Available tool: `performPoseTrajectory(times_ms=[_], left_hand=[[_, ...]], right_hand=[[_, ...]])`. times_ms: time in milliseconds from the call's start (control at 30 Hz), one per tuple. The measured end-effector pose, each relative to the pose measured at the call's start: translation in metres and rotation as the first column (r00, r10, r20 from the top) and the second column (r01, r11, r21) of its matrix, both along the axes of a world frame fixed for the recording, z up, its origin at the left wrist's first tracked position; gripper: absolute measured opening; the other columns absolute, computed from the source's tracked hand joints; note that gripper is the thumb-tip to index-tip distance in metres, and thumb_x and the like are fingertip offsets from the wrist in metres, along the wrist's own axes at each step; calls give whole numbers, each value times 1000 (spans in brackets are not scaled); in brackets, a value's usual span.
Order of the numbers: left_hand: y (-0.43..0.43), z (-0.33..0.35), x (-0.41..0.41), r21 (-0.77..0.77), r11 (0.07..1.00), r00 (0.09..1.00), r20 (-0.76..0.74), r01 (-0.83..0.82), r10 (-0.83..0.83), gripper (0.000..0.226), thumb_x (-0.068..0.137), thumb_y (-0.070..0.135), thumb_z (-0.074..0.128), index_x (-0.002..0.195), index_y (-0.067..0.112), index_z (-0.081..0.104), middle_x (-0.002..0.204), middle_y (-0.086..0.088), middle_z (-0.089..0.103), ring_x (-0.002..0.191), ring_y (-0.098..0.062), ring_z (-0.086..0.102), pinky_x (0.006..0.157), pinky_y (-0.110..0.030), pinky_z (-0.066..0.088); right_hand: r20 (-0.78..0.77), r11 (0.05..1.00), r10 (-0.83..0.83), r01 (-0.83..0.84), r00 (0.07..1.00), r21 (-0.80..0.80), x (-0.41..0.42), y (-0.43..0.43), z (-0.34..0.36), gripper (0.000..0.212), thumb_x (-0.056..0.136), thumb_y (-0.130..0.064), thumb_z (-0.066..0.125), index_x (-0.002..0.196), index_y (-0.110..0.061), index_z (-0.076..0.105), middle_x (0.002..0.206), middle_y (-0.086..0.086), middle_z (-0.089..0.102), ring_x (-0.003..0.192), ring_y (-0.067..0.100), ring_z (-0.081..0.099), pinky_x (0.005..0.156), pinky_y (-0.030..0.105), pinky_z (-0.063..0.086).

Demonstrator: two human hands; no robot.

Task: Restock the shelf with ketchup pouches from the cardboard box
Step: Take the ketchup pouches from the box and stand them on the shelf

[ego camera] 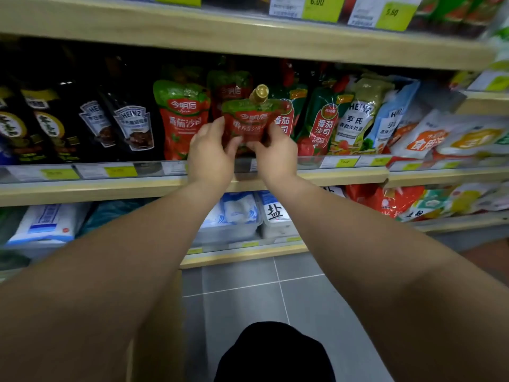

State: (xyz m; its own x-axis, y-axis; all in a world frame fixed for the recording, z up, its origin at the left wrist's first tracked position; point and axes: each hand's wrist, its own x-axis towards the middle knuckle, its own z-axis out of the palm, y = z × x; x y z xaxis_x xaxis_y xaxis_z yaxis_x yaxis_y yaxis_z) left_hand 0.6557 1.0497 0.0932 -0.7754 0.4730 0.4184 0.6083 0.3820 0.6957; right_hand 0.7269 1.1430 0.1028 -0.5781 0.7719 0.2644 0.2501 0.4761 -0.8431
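Both hands' (212, 153) grip around "今明后" ketchup pouch (249, 124), Heinz nearby.

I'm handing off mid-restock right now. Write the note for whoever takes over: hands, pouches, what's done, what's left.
Left hand: gripping the lower left edge of a red-and-green ketchup pouch with a gold cap.
Right hand: gripping the same pouch's lower right edge.
The pouch is upright, held in front of the middle wooden shelf, not yet set down.
Done: matching red-and-green pouches already stand on that shelf, beside and behind the held one.
Left: seat this pouch in the row. The cardboard box is out of view, so the remaining stock is unknown.
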Motion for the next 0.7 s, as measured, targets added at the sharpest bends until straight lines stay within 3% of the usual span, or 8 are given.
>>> performPoseTrajectory(times_ms=[200,333,433,533,700], left_hand=[[16,-17,-2,-48,998,999,-15,-31,30,35,93,33,52,120,10,53,113,-12,59,103,-31,54,84,-44,47],[20,-22,-4,-55,997,998,-24,-63,61,34,92,37,50,118,15,54,109,-9,60,103,-30,54,84,-45,48],[24,-22,-4,-22,995,995,33,-94,95,40,91,40,52,124,18,49,113,-6,61,105,-27,55,86,-46,48],[25,-20,-3,47,987,983,112,-153,147,40,87,42,57,119,20,46,104,-2,63,96,-23,60,80,-45,52],[24,-19,-6,26,982,981,60,-188,186,35,85,39,62,112,18,54,102,-4,65,91,-22,61,77,-40,53]], right_hand=[[68,999,47,-46,997,-21,-3,18,-18,25,83,-16,65,107,-15,62,99,4,69,94,23,62,84,33,49],[128,995,-72,62,989,77,-9,24,-25,38,79,-26,71,111,-14,55,106,11,60,104,27,51,90,37,43],[98,992,-107,100,989,75,-10,26,-27,35,79,-36,70,106,-16,58,106,11,57,104,29,48,92,38,41],[138,986,-132,117,982,116,-14,29,-29,34,81,-45,65,106,-20,63,104,8,62,106,26,44,88,31,34],[115,980,-168,153,979,130,-20,23,-33,29,85,-40,62,99,-16,67,100,12,64,107,28,42,80,29,24]])
